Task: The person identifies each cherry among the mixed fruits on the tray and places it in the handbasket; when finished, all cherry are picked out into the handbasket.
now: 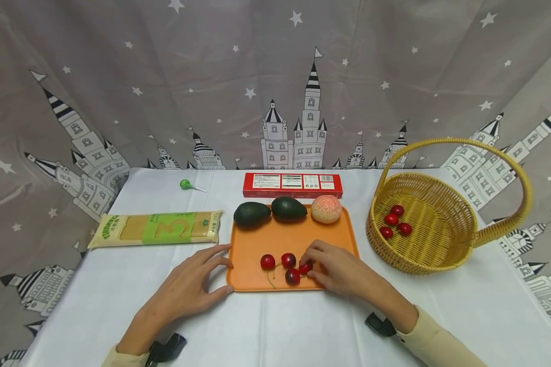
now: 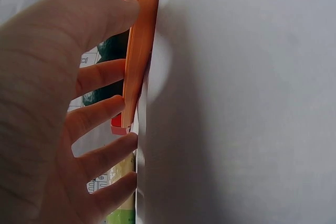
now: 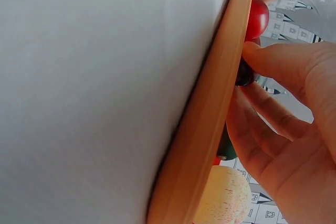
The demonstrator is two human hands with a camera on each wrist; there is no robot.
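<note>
In the head view an orange tray [image 1: 252, 244] holds several dark red cherries with stems, grouped near its front edge. My right hand [image 1: 337, 270] reaches over the tray's right part and pinches the rightmost cherry [image 1: 305, 267] between thumb and fingers. Two more cherries, a front one [image 1: 292, 277] and a rear one [image 1: 288, 260], lie just left of it; another cherry [image 1: 268, 262] is farther left. My left hand [image 1: 188, 283] is spread, its fingertips at the tray's left rim. In the left wrist view, the thumb [image 2: 113, 17] touches the orange rim.
Two avocados [image 1: 252, 214] and a peach [image 1: 326, 209] line the tray's back. Behind it lies a red box [image 1: 292, 185]. A noodle pack [image 1: 158, 228] and green lollipop [image 1: 185, 184] are at left. The wicker basket [image 1: 459, 204] at right, handle raised, contains several cherries [image 1: 391, 219].
</note>
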